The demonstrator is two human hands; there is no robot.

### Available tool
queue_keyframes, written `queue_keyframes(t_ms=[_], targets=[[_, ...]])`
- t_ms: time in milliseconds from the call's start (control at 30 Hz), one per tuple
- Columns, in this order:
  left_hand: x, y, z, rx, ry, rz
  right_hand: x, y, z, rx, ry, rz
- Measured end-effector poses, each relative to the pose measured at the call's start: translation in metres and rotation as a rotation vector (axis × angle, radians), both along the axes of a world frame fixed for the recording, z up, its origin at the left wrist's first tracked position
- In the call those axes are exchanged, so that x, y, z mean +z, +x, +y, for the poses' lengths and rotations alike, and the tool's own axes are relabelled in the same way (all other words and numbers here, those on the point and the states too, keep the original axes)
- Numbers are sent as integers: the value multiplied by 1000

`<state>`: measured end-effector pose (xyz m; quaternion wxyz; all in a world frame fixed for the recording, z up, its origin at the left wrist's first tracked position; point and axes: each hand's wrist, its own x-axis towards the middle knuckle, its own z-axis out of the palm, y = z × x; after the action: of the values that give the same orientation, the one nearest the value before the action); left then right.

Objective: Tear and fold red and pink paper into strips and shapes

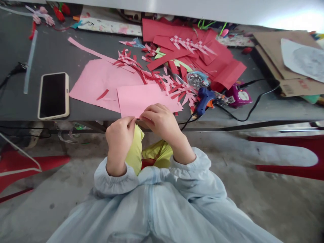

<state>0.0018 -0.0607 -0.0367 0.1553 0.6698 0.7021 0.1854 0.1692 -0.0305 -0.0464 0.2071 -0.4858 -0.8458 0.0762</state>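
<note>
My left hand and my right hand meet at the table's front edge, fingertips close together. Both are closed in a pinch. What lies between the fingertips is too small and covered to make out. Just beyond them is a folded sheet of pink paper, its near edge partly behind my right fingers. Under it spreads a larger pink sheet with a red scrap on top. Thin red and pink paper strips are heaped behind, beside woven red-and-pink checkered pieces.
Red paper sheets pile at the back. A blue glue gun with its cord lies right, near a purple box. A phone rests left. Cardboard is far right. Red stools flank the table.
</note>
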Motion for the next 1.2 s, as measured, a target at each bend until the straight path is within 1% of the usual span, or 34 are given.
queue_keyframes(t_ms=[100,233,300,333,367,467,567,633,767,867,933,1033,1200], targets=[[-1,1,-1,-1,7,9,-2,-6,4,-11,-37,66],[2,4,-10,6,87,25,-4,-7,11,-49,-73,111],[7,8,-18,-33,131,52,-3,-7,15,-60,-93,110],[10,10,-22,-90,145,75,-2,-7,17,-63,-100,104],[12,13,-25,-139,136,107,0,-7,19,-68,-102,96],[16,22,-33,-219,125,144,2,-6,23,-96,-78,74],[14,30,-35,-267,109,142,2,-3,25,-98,-41,76],[13,34,-36,-288,75,181,0,-1,26,-77,-32,93],[12,37,-35,-318,-41,276,-6,4,25,-49,-39,174],[12,37,-33,-333,-90,306,-9,7,25,-12,-55,223],[11,37,-33,-333,-105,313,-11,7,26,8,-75,244],[10,38,-32,-328,-105,315,-10,6,27,3,-116,268],[13,37,-34,-316,-98,308,-5,4,28,-1,-162,240]])
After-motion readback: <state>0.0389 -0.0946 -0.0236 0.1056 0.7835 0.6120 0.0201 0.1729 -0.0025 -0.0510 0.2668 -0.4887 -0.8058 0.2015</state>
